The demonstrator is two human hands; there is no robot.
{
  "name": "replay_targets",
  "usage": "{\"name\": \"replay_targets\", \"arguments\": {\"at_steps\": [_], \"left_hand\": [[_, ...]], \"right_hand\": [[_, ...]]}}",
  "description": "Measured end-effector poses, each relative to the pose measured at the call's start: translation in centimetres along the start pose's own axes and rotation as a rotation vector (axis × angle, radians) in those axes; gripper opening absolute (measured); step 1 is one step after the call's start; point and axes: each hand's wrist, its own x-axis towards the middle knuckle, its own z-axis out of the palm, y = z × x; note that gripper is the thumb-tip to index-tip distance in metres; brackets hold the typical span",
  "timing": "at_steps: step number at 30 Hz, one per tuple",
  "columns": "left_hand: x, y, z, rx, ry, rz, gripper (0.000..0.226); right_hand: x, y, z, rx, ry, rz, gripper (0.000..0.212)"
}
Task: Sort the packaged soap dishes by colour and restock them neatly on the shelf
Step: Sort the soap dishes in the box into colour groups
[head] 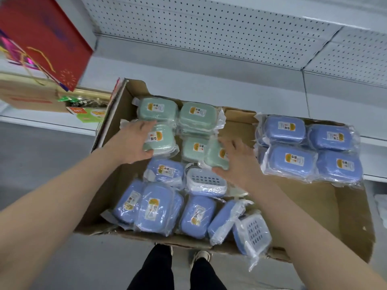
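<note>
Both bare forearms reach forward over a cardboard box (345, 206). On the left hand (134, 143) the fingers (146, 124) are stretched nearly straight and close together, lying along the left side of a wrapped green soap dish (162, 139). Its thumb is spread apart and touches that pack's near edge, and no finger curls round it. The right hand (238, 164) is splayed wide, its fingertips (233, 144) free in the air. Only its thumb touches the near corner of a tilted green pack (215, 153). Between the two sets of fingers and just beyond them sit the other green packs (198, 114), stacked in the box's far left part. On the near side of both hands the loose blue soap dishes (196, 216) lie jumbled, two turned to show a white slotted tray. Right of the right fingers, a little apart, neat blue stacks (310, 147) stand two by two at the box's far right corner. Beyond all the fingers run the grey shelf (209, 65) and its pegboard back (209, 24). Far to the left of the left fingers hangs a red gift bag (41, 38). Below the box's near edge, dark trousers (150, 268) and a shoe (201, 256) show.
</note>
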Motion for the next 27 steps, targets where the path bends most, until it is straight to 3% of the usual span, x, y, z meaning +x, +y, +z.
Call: {"name": "replay_targets", "arguments": {"at_steps": [3,6,9,15,23,27], "left_hand": [[1.2,-1.7,0.5,0.035,-0.001,0.080,0.083],[1.7,-2.3,1.7,0.110,0.045,0.130,0.081],[1.5,-2.6,2.8,0.104,0.071,0.137,0.085],[1.0,-2.7,4.3,0.099,0.043,0.160,0.074],[1.0,-3.0,3.9,0.105,0.007,0.129,0.071],[-0.9,-1.0,3.3,0.038,0.145,0.117,0.065]], "right_hand": [[3.3,-3.0,1.7,-0.086,0.072,-0.085,0.080],[5.5,-4.8,3.5,-0.155,-0.005,-0.032,0.077],[5.6,-4.4,4.7,-0.103,-0.052,0.091,0.068],[5.5,-4.7,6.3,0.046,-0.008,0.150,0.070],[5.8,-5.3,5.4,0.069,-0.004,0.029,0.065],[3.3,-3.1,3.4,0.004,0.034,-0.051,0.059]]}}
